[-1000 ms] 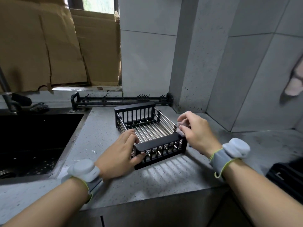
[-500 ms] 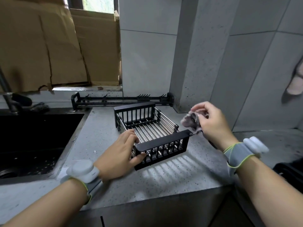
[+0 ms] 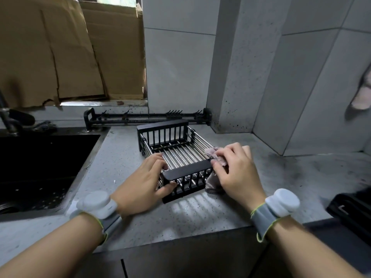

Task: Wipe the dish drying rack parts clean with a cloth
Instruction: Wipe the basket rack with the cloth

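- The dish rack basket, black end frames with steel rods between them, stands on the grey counter right of the sink. Its long axis runs away from the person, slightly leftward.
- The near end panel lies crosswise between both hands; its right corner, the spot I judge is wiped next, sits directly under the right hand.
- Right hand: fingers curled over the pinkish cloth, pinching it against the right rail and corner; more cloth hangs below beside the panel.
- Left hand: fingers bent around the near-left corner, thumb against the front of the panel, steadying the basket.
- A second black rack part lies along the wall behind, well apart from both hands, not yet in reach.
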A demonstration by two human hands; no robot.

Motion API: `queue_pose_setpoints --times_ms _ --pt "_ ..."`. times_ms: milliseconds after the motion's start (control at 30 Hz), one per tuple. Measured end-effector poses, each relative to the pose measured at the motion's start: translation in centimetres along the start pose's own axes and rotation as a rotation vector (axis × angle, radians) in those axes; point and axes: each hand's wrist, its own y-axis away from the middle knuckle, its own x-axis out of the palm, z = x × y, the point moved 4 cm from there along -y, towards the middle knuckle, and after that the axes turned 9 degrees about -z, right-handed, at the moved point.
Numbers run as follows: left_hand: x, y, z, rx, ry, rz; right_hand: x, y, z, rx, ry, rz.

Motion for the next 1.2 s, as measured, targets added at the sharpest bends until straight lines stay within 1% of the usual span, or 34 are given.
queue_pose_setpoints --times_ms 67,167,233,300,367,467,533,600,700,833,933,1000,1100,1200 --pt "0.0 0.0 0.1 0.004 -0.003 -0.005 0.1 0.7 1.5 -0.008 -0.075 -0.018" --pt "0.0 0.0 0.0 0.001 -0.003 -0.006 -0.2 1.4 3.5 -0.059 -0.210 0.022" --pt "-0.1 0.0 0.0 -0.008 0.003 0.006 -0.9 2.2 3.6 -0.096 -0.303 0.072" --pt "-0.2 0.0 -0.1 -0.019 0.008 0.019 -1.6 3.1 2.4 -0.069 -0.314 0.085" --pt "-0.2 -0.2 0.1 -0.031 0.005 0.010 -2.4 3.5 -0.1 0.081 -0.286 -0.007" --pt "0.0 -0.1 -0.1 -0.048 -0.003 0.024 -3.3 3.7 -3.9 0.440 -0.242 -0.222" --pt "-0.1 0.0 0.0 -0.066 0.004 0.034 -2.5 3.6 -4.4 0.561 -0.291 -0.250" --pt "-0.1 0.0 0.0 -0.069 0.007 0.038 -1.3 3.8 -3.8 0.597 -0.367 -0.203" --pt "-0.2 -0.1 -0.1 -0.054 -0.006 0.039 0.3 4.5 -2.5 0.570 -0.330 -0.099" --pt "0.0 0.1 0.0 -0.038 0.020 0.014 1.6 4.4 -1.8 0.412 -0.201 0.058" --pt "0.1 0.1 0.3 -0.024 0.028 -0.024 2.4 4.3 -1.8 0.314 0.016 0.232" --pt "0.2 0.2 0.4 -0.037 0.045 -0.052 2.5 4.2 -1.8 0.283 0.155 0.329" --pt "0.2 0.1 0.4 -0.049 0.056 -0.066 2.6 3.5 -1.3 0.249 0.266 0.404" --pt "0.1 -0.1 0.5 -0.054 0.053 -0.061 2.7 2.8 -0.9 0.171 0.357 0.452"
